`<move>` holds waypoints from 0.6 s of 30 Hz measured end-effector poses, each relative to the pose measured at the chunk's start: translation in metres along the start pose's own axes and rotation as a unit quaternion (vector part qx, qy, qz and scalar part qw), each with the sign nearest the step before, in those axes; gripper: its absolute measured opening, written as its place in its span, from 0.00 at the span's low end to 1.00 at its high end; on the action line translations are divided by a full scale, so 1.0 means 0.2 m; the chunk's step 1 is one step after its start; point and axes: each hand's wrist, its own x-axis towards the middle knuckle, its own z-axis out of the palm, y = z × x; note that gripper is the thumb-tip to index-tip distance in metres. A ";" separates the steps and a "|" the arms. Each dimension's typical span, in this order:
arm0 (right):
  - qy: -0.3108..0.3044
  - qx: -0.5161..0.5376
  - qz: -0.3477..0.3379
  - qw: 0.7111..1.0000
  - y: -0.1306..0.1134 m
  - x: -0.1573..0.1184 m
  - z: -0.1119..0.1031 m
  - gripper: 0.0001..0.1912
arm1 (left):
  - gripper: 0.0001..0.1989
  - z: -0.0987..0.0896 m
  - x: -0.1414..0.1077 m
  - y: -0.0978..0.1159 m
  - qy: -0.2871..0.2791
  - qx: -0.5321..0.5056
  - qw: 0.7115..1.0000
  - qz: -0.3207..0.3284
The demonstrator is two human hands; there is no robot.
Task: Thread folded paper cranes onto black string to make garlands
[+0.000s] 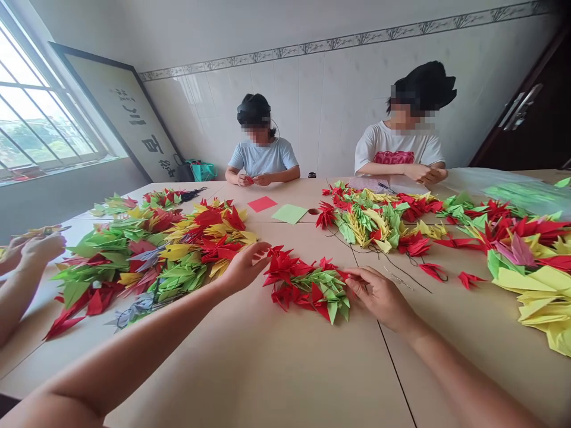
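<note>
On the table (250, 380), I count two open, empty hands, my left hand (243, 268) and right hand (379, 297), either side of one bunch of paper cranes (303, 285), right fingertips (350, 274) touching it.

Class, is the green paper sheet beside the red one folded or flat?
Flat: the green paper sheet lies spread on the table, with no folds visible.

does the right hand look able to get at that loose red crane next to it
Probably yes: the right hand sits just left of the red paper crane, with only bare table and a thin wire between them.
</note>
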 end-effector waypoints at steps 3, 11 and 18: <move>0.007 -0.003 0.012 1.000 0.07 0.01 0.02 0.16 | 0.21 0.02 0.17 -0.06 -0.041 0.034 0.999 -0.002; -0.063 -0.018 0.067 0.996 0.09 -0.01 0.05 0.16 | 0.16 0.07 0.37 -0.01 -0.192 0.079 0.978 0.038; -0.088 0.017 0.081 0.993 0.07 -0.01 0.04 0.11 | 0.09 0.07 0.42 -0.04 -0.092 0.138 0.985 -0.057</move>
